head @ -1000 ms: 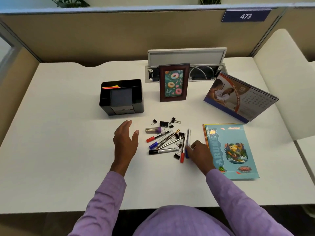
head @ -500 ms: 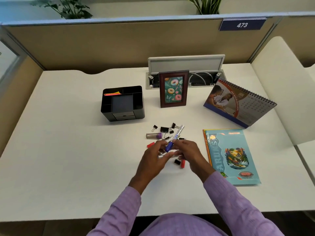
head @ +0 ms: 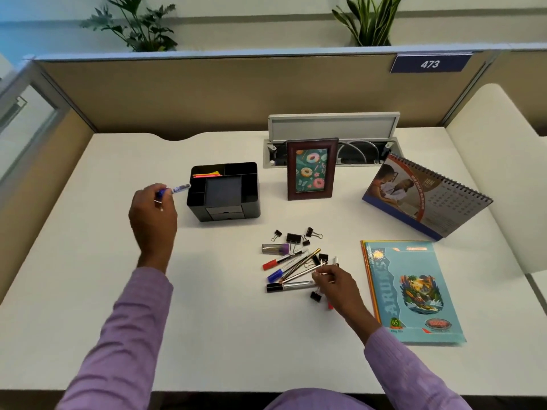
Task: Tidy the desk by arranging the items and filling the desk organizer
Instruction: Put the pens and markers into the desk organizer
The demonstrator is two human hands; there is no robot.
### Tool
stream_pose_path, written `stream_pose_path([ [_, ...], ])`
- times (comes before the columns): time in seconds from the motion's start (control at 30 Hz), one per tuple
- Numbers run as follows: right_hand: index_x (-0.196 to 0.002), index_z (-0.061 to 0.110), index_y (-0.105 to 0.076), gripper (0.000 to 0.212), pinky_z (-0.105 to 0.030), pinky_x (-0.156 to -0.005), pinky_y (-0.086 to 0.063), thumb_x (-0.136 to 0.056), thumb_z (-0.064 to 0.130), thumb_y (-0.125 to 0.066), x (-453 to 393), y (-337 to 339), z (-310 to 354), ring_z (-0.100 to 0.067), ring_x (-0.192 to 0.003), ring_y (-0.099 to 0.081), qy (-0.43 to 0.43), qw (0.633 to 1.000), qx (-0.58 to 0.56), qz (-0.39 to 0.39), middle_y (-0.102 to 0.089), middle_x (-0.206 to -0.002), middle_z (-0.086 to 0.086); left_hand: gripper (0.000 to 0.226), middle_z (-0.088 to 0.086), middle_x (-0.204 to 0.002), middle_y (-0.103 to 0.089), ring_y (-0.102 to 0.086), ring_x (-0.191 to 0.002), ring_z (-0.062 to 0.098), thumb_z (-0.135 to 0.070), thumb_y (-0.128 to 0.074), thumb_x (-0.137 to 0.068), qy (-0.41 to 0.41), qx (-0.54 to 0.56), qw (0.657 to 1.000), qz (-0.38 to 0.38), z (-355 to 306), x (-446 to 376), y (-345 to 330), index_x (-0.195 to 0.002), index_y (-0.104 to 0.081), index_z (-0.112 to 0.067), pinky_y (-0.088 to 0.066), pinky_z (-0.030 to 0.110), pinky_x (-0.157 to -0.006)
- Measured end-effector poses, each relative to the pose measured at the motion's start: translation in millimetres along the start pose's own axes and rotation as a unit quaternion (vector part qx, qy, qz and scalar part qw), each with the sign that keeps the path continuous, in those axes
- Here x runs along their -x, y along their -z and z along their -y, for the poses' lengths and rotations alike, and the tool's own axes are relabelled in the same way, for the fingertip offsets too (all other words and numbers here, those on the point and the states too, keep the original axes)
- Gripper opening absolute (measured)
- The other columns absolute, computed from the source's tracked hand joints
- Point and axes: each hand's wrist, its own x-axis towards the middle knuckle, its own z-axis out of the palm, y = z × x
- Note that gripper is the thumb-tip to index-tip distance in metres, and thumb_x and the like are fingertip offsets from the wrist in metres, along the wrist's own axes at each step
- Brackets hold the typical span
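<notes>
A person in purple sleeves reaches over a white bench [head: 88, 291]. The left hand [head: 152, 216] is closed around one blue pen [head: 174, 190], held level with its tip just at the left wall of the black desk organizer [head: 224, 192], which stands toward the back left and already holds a few bright sticky tabs [head: 207, 174] in a rear compartment. The right hand [head: 336, 287] rests on the right edge of a loose pile in the middle of the bench, fingertips pinched on something thin there; I cannot tell which item. The pile holds about six pens [head: 288, 269], with red, blue and black caps and one gold barrel, a small purple-ended case [head: 275, 249], and roughly seven black binder clips [head: 293, 238] scattered around them. Behind the pile one framed doughnut picture [head: 311, 169] stands upright. To the right are one spiral desk calendar [head: 426, 196], standing tent-like, and one turquoise notebook [head: 411, 291] lying flat.
</notes>
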Motion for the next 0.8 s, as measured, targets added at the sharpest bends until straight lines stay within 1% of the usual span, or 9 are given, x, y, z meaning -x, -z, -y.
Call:
stream_pose_path([
  [0.07, -0.096, 0.02, -0.063, 0.017, -0.03, -0.056, -0.052, -0.086, 0.032, -0.071, -2, 0, -12, -0.016, -0.064, -0.064, 0.003, 0.998, 0.057, -0.033, -0.066, -0.076, 0.003, 0.017, 0.015, -0.098, -0.066, -0.062, -0.086, 0.028, -0.016, -0.061, -0.094, -0.001, -0.044, 0.998, 0.051, 12, -14, -9, -0.105, -0.069, -0.006, -0.042, 0.026, -0.075],
  [0.13, -0.098, 0.018, -0.059, 0.024, -0.028, -0.055, -0.047, -0.085, 0.033, -0.072, -2, 1, -21, -0.016, -0.064, -0.061, -0.002, 0.993, 0.106, -0.05, -0.063, -0.072, 0.003, 0.015, 0.015, -0.096, -0.067, -0.062, -0.087, 0.031, -0.017, -0.061, -0.093, -0.007, -0.071, 0.992, 0.106, 21, -20, -21, -0.101, -0.069, -0.007, -0.042, 0.029, -0.072],
  [0.23, -0.105, 0.019, -0.056, 0.035, -0.02, -0.052, -0.033, -0.083, 0.041, -0.072, -4, 2, -30, -0.014, -0.074, -0.058, -0.014, 0.98, 0.188, -0.063, -0.065, -0.081, 0.001, 0.015, 0.016, -0.096, -0.066, -0.062, -0.088, 0.034, -0.017, -0.061, -0.094, 0.002, -0.106, 0.981, 0.162, 26, -24, -37, -0.099, -0.07, -0.006, -0.044, 0.032, -0.069],
  [0.33, -0.107, 0.019, -0.054, 0.04, -0.02, -0.053, -0.033, -0.082, 0.045, -0.071, -4, 1, -35, -0.014, -0.08, -0.057, -0.036, 0.972, 0.224, -0.058, -0.066, -0.092, 0.0, 0.017, 0.017, -0.098, -0.067, -0.062, -0.089, 0.035, -0.017, -0.062, -0.095, 0.014, -0.133, 0.972, 0.192, 27, -23, -48, -0.102, -0.071, -0.004, -0.043, 0.033, -0.068],
  [0.4, -0.107, 0.02, -0.053, 0.042, -0.025, -0.056, -0.036, -0.082, 0.048, -0.071, -3, 0, -36, -0.015, -0.08, -0.057, -0.043, 0.968, 0.239, -0.058, -0.065, -0.093, 0.002, 0.019, 0.018, -0.1, -0.067, -0.063, -0.088, 0.035, -0.016, -0.061, -0.095, 0.014, -0.138, 0.969, 0.204, 30, -23, -53, -0.105, -0.07, -0.004, -0.045, 0.032, -0.069],
  [0.47, -0.107, 0.02, -0.052, 0.042, -0.027, -0.06, -0.037, -0.082, 0.048, -0.071, -1, -1, -35, -0.016, -0.08, -0.056, -0.041, 0.964, 0.254, -0.065, -0.059, -0.092, 0.005, 0.019, 0.019, -0.1, -0.067, -0.062, -0.088, 0.035, -0.017, -0.059, -0.097, 0.016, -0.144, 0.967, 0.209, 34, -24, -56, -0.106, -0.069, -0.004, -0.045, 0.033, -0.068],
  [0.57, -0.106, 0.017, -0.047, 0.038, -0.028, -0.057, -0.036, -0.086, 0.042, -0.068, 3, -1, -31, -0.018, -0.076, -0.053, -0.051, 0.962, 0.255, -0.085, -0.053, -0.088, 0.003, 0.023, 0.019, -0.103, -0.065, -0.062, -0.093, 0.037, -0.02, -0.059, -0.097, 0.019, -0.155, 0.964, 0.215, 34, -23, -56, -0.11, -0.068, -0.005, -0.046, 0.036, -0.07],
  [0.7, -0.107, 0.014, -0.044, 0.033, -0.028, -0.059, -0.041, -0.091, 0.037, -0.063, 4, 1, -32, -0.019, -0.072, -0.055, -0.06, 0.957, 0.261, -0.11, -0.058, -0.088, -0.001, 0.04, 0.02, -0.114, -0.062, -0.058, -0.105, 0.038, -0.031, -0.065, -0.093, 0.02, -0.146, 0.968, 0.201, 29, -14, -50, -0.125, -0.062, -0.007, -0.051, 0.044, -0.076],
  [0.8, -0.098, 0.013, -0.05, 0.028, -0.028, -0.055, -0.04, -0.091, 0.038, -0.061, 1, 6, -35, -0.018, -0.069, -0.057, -0.054, 0.948, 0.297, -0.103, -0.062, -0.083, -0.002, 0.049, 0.019, -0.122, -0.057, -0.052, -0.113, 0.038, -0.037, -0.067, -0.091, 0.013, -0.154, 0.974, 0.165, 22, -1, -45, -0.129, -0.058, -0.008, -0.049, 0.049, -0.084],
])
